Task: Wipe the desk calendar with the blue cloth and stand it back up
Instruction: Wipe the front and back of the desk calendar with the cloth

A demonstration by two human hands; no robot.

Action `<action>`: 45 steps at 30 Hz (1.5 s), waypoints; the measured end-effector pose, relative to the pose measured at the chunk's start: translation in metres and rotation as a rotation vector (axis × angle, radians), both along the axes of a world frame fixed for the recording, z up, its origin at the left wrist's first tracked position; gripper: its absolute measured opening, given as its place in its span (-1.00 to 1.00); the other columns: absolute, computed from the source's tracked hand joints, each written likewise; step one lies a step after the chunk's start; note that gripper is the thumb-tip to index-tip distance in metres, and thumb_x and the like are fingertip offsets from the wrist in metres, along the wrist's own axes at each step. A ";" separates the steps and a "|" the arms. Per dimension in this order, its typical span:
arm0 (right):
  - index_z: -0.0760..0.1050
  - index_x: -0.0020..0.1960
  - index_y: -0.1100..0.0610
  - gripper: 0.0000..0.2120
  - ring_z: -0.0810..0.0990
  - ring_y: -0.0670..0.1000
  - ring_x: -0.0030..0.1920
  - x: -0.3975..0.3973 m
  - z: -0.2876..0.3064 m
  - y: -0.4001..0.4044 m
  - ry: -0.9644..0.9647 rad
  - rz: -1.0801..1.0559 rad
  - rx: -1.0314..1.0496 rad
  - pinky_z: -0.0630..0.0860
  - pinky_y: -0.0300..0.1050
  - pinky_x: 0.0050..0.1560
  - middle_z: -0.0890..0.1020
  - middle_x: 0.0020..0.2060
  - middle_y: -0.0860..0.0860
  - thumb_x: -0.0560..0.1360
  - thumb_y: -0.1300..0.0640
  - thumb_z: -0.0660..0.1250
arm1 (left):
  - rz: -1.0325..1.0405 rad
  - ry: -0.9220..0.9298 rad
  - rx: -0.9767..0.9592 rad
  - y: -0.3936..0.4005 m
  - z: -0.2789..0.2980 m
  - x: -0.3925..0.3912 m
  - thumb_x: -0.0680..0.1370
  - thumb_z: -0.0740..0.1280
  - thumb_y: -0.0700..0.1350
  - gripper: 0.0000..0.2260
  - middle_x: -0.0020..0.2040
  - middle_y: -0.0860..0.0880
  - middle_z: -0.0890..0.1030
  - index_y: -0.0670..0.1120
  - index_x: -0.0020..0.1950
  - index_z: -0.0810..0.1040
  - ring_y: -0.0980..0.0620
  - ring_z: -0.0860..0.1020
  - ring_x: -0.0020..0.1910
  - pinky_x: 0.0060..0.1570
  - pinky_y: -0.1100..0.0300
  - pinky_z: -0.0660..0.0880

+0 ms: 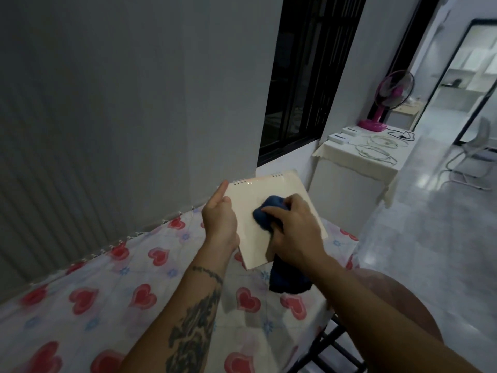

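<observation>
Watching feed: desk calendar (269, 211) held in air above heart-print tablecloth (88, 297), spiral edge toward 12 o'clock. left hand (219, 220) clamps 9 o'clock edge. right hand (291, 230) bunches blue cloth (265, 215) against face, tail hanging at 6. Looks light, stiff card, so I'd grip edges, not rings.

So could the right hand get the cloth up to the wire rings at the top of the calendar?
Probably yes: the right hand already presses the cloth on the calendar, and nothing covers its rings.
</observation>
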State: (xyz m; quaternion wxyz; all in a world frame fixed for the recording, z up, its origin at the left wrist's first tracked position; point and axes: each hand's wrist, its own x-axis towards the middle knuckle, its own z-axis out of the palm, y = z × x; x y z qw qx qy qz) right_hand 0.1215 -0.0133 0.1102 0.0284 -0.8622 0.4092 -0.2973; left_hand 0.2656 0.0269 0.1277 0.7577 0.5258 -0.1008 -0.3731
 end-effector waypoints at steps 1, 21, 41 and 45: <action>0.51 0.17 -0.16 -0.74 0.36 -0.02 0.01 0.002 -0.001 0.008 0.011 0.051 -0.015 0.37 -0.12 -0.01 0.35 0.04 -0.02 0.48 -0.06 0.28 | 0.005 0.009 -0.009 0.000 0.001 0.002 0.65 0.16 -0.20 -0.66 0.12 -0.01 0.63 0.15 0.09 0.67 -0.08 0.62 -0.10 -0.22 0.04 0.67; 0.56 0.14 -0.13 -0.69 0.39 -0.01 0.03 0.015 0.010 0.013 0.185 0.321 -0.133 0.45 -0.09 -0.05 0.43 0.06 0.01 0.40 -0.07 0.35 | -0.048 -0.006 -0.071 0.012 0.012 0.021 0.64 0.20 -0.22 -0.63 0.06 0.15 0.56 0.19 -0.02 0.70 0.05 0.60 -0.13 -0.43 0.32 0.57; 0.59 0.08 -0.10 -0.70 0.41 0.02 0.00 0.019 -0.017 0.040 0.169 0.388 -0.064 0.44 -0.09 -0.12 0.41 -0.01 -0.01 0.37 0.11 0.37 | 0.053 0.039 -0.024 0.029 0.007 0.043 0.64 0.20 -0.23 -0.61 -0.10 0.06 0.69 0.20 -0.06 0.71 -0.03 0.67 -0.30 -0.22 -0.12 0.68; 0.54 0.15 -0.12 -0.74 0.38 -0.01 0.03 0.039 0.006 0.016 0.084 0.237 -0.051 0.40 -0.15 -0.01 0.39 0.04 -0.01 0.46 0.00 0.34 | 0.003 0.033 -0.004 0.025 0.007 0.029 0.64 0.19 -0.27 -0.66 -0.01 0.05 0.62 0.05 0.20 0.66 -0.09 0.65 -0.06 -0.03 -0.12 0.66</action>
